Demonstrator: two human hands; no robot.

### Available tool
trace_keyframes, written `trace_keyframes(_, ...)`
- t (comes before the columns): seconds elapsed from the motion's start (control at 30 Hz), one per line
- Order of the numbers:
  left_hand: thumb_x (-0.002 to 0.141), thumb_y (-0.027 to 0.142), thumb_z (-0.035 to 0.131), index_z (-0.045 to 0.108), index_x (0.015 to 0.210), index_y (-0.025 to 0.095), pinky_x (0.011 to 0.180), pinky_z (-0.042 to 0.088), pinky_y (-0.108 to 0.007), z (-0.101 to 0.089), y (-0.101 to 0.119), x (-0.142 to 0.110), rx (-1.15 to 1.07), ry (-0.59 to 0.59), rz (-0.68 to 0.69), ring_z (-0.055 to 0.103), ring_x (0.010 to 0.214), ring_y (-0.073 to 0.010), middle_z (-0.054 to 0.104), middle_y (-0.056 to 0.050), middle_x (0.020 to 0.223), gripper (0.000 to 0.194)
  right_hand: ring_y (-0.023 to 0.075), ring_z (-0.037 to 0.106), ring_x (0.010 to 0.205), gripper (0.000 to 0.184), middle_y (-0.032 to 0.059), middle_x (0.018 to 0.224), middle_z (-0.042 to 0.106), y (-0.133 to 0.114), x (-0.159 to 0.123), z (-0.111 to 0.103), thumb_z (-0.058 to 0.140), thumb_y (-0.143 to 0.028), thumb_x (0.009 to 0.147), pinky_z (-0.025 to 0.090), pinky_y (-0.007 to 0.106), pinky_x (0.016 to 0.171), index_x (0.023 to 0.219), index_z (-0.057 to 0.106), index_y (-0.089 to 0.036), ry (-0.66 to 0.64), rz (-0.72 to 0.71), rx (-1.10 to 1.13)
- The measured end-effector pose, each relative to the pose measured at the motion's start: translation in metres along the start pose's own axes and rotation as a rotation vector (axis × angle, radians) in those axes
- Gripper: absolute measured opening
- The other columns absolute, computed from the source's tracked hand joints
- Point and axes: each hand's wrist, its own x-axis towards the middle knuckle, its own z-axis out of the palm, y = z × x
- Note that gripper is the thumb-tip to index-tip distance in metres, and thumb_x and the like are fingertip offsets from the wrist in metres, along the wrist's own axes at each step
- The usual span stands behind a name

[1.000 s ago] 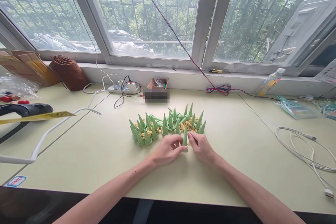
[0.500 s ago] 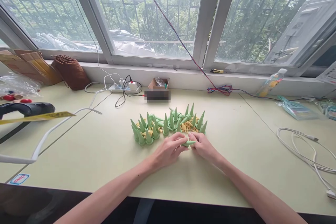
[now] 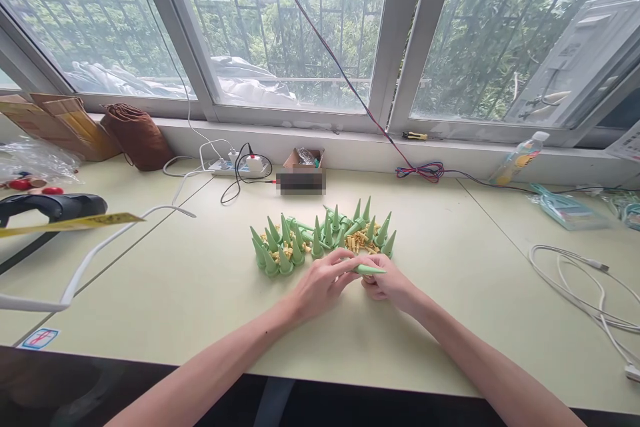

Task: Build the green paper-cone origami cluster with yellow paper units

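Between my two hands lies a green pointed cone (image 3: 371,269), held sideways with its tip to the right. My left hand (image 3: 325,280) is closed on its wide end with thumb and fingers. My right hand (image 3: 391,282) is curled right beside it, fingers folded in; what it grips, if anything, is hidden. Just beyond the hands stand several upright green cones (image 3: 271,265) on round bases. Small yellow pegs (image 3: 356,240) are heaped among the cones on the right, with more yellow pieces (image 3: 307,248) on the left.
A cardboard box (image 3: 301,180) sits behind the cones, beside a power strip (image 3: 240,167) with cables. White cables (image 3: 575,287) are coiled at right, with a bottle (image 3: 520,159) against the sill. A black strapped device (image 3: 55,210) and a brown bag (image 3: 137,137) are at left.
The cone's tip has moved to the right and more of its length shows. My right hand has turned and its fingers are now curled under, closer to my left hand.
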Motion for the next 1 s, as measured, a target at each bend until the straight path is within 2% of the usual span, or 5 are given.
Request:
trace_keyframes(0.27, 0.099, 0.016, 0.05, 0.061, 0.13, 0.032, 0.07, 0.05, -0.024, 0.004, -0.005, 0.001, -0.028, 0.045, -0.075, 0.062, 0.085, -0.0134, 0.062, -0.005, 0.11, 0.036, 0.0049, 0.018, 0.045, 0.044, -0.0096, 0.057, 0.023, -0.007, -0.002, 0.002, 0.061, -0.052, 0.087, 0.01, 0.023, 0.043, 0.066, 0.04, -0.02, 0.041, 0.023, 0.118)
trace_keyframes(0.53, 0.1, 0.019, 0.05, 0.064, 0.125, 0.028, 0.07, 0.051, -0.024, 0.005, -0.009, 0.001, -0.025, 0.085, -0.085, 0.062, 0.085, -0.0137, 0.064, -0.006, 0.108, 0.03, 0.0052, 0.021, 0.045, 0.035, -0.0093, 0.056, 0.028, -0.011, -0.003, 0.005, 0.063, -0.034, 0.081, 0.013, 0.023, 0.045, 0.063, 0.035, -0.02, 0.032, 0.001, 0.16)
trace_keyframes(0.8, 0.1, 0.019, 0.049, 0.066, 0.122, 0.026, 0.067, 0.05, -0.023, 0.005, -0.004, 0.002, -0.045, 0.105, -0.1, 0.063, 0.084, -0.0141, 0.065, -0.006, 0.106, 0.028, 0.005, 0.02, 0.045, 0.041, -0.0099, 0.052, 0.028, -0.008, -0.002, 0.005, 0.068, -0.039, 0.079, 0.013, 0.023, 0.045, 0.062, 0.035, -0.021, -0.017, -0.03, 0.183)
trace_keyframes(1.0, 0.099, 0.022, 0.052, 0.068, 0.112, 0.022, 0.058, 0.044, -0.021, 0.004, -0.001, 0.002, -0.06, 0.103, -0.169, 0.056, 0.068, -0.01, 0.066, -0.005, 0.1, 0.021, 0.0053, 0.023, 0.044, 0.044, -0.01, 0.054, 0.028, -0.002, 0.001, 0.005, 0.069, -0.045, 0.08, 0.014, 0.022, 0.044, 0.064, 0.036, -0.021, 0.004, -0.073, 0.174)
